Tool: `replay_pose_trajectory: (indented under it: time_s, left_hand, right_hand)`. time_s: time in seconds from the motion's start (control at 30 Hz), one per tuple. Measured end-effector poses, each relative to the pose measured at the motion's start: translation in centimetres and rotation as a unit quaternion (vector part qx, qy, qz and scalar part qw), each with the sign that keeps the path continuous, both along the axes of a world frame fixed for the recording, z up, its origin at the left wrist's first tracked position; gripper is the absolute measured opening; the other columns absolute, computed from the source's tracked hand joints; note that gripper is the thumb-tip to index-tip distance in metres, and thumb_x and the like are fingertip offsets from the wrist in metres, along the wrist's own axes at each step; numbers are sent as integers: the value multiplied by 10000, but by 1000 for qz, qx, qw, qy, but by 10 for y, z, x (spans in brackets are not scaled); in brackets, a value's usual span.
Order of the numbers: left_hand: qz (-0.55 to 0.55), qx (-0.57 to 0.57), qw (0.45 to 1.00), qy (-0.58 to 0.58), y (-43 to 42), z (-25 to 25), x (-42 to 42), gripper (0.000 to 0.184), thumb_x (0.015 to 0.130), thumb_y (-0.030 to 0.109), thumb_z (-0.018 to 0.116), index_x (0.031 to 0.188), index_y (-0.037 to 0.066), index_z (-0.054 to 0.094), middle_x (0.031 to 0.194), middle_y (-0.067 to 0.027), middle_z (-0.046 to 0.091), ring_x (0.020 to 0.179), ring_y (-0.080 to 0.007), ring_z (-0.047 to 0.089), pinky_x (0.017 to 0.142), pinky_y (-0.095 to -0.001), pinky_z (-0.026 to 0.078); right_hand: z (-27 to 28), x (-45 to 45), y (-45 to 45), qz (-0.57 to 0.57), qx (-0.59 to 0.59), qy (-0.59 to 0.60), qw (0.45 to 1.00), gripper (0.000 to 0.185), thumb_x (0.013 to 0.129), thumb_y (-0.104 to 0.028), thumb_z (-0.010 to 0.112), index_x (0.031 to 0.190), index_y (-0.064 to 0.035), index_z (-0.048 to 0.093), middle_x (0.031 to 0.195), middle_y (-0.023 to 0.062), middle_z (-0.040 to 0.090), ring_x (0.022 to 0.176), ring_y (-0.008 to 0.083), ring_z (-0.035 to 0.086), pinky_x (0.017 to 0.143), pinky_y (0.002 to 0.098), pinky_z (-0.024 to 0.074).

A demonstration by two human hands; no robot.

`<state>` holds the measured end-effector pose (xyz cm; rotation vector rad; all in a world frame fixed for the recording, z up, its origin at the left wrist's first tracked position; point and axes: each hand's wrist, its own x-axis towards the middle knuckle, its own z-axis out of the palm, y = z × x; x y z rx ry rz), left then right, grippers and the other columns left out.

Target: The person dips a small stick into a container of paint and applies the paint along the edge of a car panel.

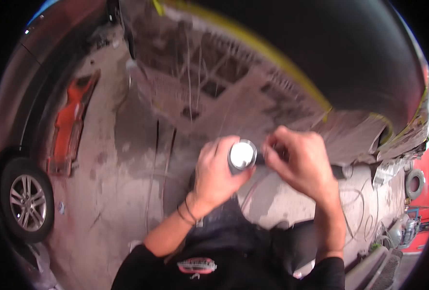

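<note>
My left hand (219,171) is wrapped round a small dark cylindrical container (242,154) with a silvery rim and a white round top or inside facing up. Just right of it is my right hand (299,159), raised with its fingers curled and the thumb near the fingertips. Motion smears those fingertips, and whether anything is between them cannot be made out. A narrow gap separates my right hand from the container. A dark band circles my left wrist.
A dark car panel (321,43) edged with yellow tape and masking paper (214,72) spans the top. An orange metal part (67,128) lies at left beside a car wheel (27,200). Hoses, a loose tyre (414,183) and a compressor-like machine (404,232) are at right.
</note>
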<state>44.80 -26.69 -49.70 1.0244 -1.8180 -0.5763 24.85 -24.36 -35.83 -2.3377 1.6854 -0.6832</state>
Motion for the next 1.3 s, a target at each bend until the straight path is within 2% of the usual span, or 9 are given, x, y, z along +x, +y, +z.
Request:
replay_pose_trajectory:
  time_s: [0.07,0.17,0.27,0.33,0.43,0.63,0.87,1.17,1.3]
  left_hand:
    - [-13,0,1000,-2,1,-8,-1,734,788,248,1038,1398,80,665,1294,-164,777,1226,-408,747,1069,-503,584]
    - [-6,35,999,-11,7,-34,-6,726,807,282,1032,1397,74,662,1283,-175,776,1204,-419,759,1051,-502,596]
    - [-16,70,997,-4,29,-60,-11,716,842,338,1013,1400,61,662,1271,-193,777,1174,-422,768,1013,-490,613]
    - [-32,96,995,3,50,-82,-12,720,850,347,1012,1405,52,662,1269,-203,779,1163,-425,777,1005,-491,620]
    - [-46,116,992,2,72,-113,-15,730,858,360,1012,1412,41,661,1270,-214,783,1155,-426,785,1006,-495,626]
    - [-62,113,992,-10,92,-149,-13,725,859,360,1011,1412,43,666,1272,-203,783,1154,-427,778,1014,-507,617]
    - [-66,94,993,-9,96,-157,-12,677,860,331,1001,1389,57,679,1251,-182,775,1147,-424,751,1015,-515,587]
    - [-65,90,994,-19,96,-156,-11,679,857,356,998,1379,57,683,1251,-181,771,1141,-430,752,1002,-524,591]
    - [-64,91,994,-23,93,-156,-11,679,859,362,996,1382,63,683,1257,-182,770,1138,-432,754,1002,-524,594]
  right_hand:
    - [10,-9,-2,-8,-40,-41,998,160,987,-213,824,996,-70,755,793,140,781,750,358,802,689,467,626]
    - [40,-10,-16,-51,-149,-159,975,110,1028,-138,832,1055,-40,790,756,60,772,690,153,781,678,328,612]
    - [75,-8,-46,-48,-266,-308,912,136,1089,-112,783,1080,23,788,764,-1,743,723,20,673,657,242,545]
    - [105,0,-64,-74,-315,-336,884,181,1105,-168,783,1093,12,803,738,4,723,652,32,658,626,246,545]
    - [133,3,-100,-98,-400,-312,856,221,1102,-219,791,1090,0,811,743,11,742,636,56,694,635,259,565]
    - [151,0,-145,-131,-460,-271,835,231,1094,-248,789,1098,-20,821,791,35,805,680,113,779,708,289,636]
    - [148,1,-146,-150,-462,-240,840,234,1096,-259,791,1100,-27,821,816,43,827,691,118,789,737,297,647]
    - [166,4,-151,-147,-464,-300,821,246,1110,-271,773,1093,-29,818,829,32,824,645,118,768,700,300,636]
    - [169,4,-160,-181,-484,-271,812,255,1099,-292,777,1078,-43,827,836,31,822,701,152,778,756,343,643]
